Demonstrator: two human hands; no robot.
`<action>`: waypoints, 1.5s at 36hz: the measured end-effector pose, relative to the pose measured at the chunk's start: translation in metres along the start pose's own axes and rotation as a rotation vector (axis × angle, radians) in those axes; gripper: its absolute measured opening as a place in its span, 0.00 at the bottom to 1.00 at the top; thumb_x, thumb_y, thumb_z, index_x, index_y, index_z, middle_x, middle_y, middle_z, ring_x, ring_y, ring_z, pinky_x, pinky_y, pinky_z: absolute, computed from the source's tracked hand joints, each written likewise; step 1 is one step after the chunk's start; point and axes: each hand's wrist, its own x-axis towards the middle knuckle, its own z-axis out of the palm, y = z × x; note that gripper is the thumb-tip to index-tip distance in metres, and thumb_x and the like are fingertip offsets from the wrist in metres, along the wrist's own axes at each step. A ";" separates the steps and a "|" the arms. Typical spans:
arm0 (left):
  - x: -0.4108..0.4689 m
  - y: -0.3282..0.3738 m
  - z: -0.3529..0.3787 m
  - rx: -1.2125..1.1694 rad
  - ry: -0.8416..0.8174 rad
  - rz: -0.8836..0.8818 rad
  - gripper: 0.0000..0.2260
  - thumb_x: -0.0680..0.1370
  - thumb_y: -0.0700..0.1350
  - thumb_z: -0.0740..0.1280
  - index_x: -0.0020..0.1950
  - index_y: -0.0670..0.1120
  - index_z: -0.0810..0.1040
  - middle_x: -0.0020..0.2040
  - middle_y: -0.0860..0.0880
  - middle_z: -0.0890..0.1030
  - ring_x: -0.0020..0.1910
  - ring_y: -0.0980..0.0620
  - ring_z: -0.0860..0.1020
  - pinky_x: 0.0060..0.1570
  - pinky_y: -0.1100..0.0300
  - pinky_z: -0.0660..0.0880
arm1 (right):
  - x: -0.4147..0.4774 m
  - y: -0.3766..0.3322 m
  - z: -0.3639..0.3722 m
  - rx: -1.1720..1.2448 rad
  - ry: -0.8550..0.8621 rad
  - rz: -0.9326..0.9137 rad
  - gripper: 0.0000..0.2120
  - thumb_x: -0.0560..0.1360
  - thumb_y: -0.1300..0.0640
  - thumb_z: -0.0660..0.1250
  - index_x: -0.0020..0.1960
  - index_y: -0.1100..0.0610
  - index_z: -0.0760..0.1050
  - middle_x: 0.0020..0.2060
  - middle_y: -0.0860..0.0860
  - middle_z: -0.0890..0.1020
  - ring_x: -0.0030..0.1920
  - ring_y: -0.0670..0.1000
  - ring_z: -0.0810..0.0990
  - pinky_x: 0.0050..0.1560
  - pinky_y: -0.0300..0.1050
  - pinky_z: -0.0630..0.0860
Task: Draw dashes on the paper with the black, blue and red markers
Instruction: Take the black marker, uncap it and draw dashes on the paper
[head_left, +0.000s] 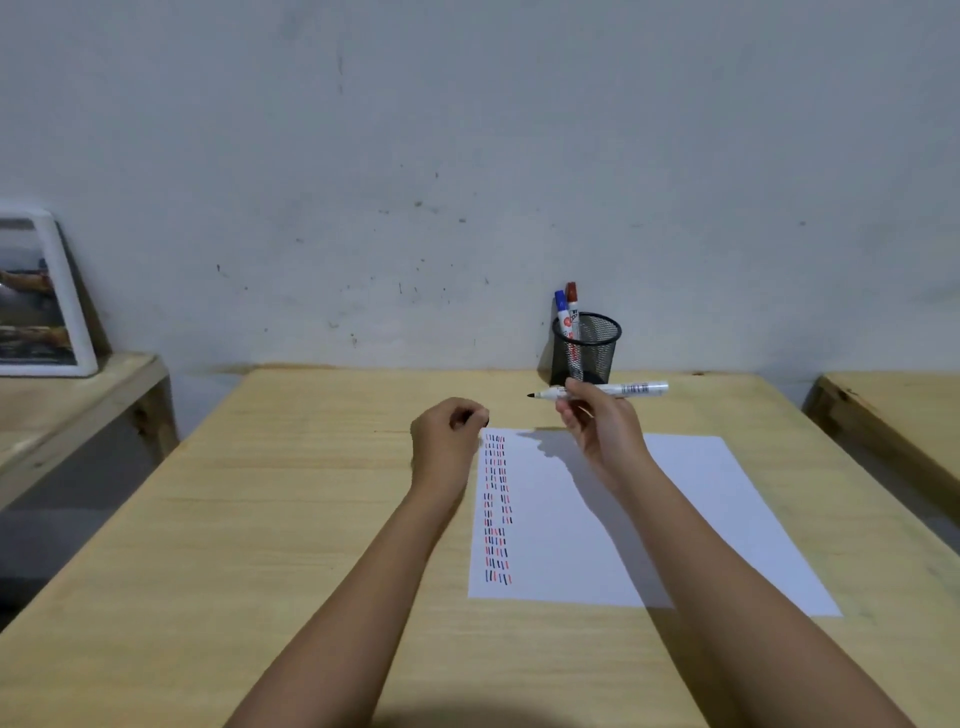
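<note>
A white sheet of paper (675, 525) lies on the wooden table (291, 519), with columns of black, blue and red dashes (497, 509) down its left side. My right hand (597, 426) holds the uncapped black marker (636, 389) level above the paper's far edge, tip pointing left. My left hand (447, 439) is closed beside the paper's far left corner, with something small and black, apparently the marker's cap, at its fingertips. The blue marker (561, 312) and red marker (572, 304) stand capped in a black mesh cup (592, 351) at the back of the table.
A wall rises right behind the table. A white-framed picture (41, 296) leans on a lower wooden bench at the left. Another wooden table edge (893, 415) shows at the right, with a gap between.
</note>
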 end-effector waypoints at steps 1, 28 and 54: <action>-0.003 0.005 0.004 -0.098 0.015 -0.056 0.05 0.73 0.40 0.68 0.39 0.47 0.82 0.39 0.51 0.83 0.41 0.53 0.80 0.43 0.65 0.75 | -0.001 0.000 0.001 -0.002 -0.006 -0.010 0.05 0.74 0.66 0.65 0.40 0.64 0.76 0.22 0.50 0.79 0.25 0.44 0.78 0.28 0.30 0.76; -0.024 0.043 0.010 -0.677 -0.187 -0.243 0.04 0.71 0.39 0.73 0.45 0.41 0.83 0.39 0.46 0.85 0.39 0.54 0.84 0.45 0.68 0.79 | -0.019 -0.007 0.007 -0.145 -0.174 -0.113 0.05 0.75 0.68 0.62 0.41 0.66 0.74 0.24 0.50 0.78 0.25 0.45 0.75 0.28 0.32 0.73; -0.009 0.044 -0.011 -0.645 -0.217 -0.192 0.02 0.71 0.37 0.72 0.43 0.42 0.82 0.35 0.50 0.85 0.37 0.56 0.83 0.42 0.70 0.78 | -0.022 -0.017 -0.006 -0.068 -0.214 -0.078 0.04 0.73 0.67 0.67 0.45 0.60 0.78 0.30 0.47 0.83 0.35 0.44 0.81 0.40 0.32 0.78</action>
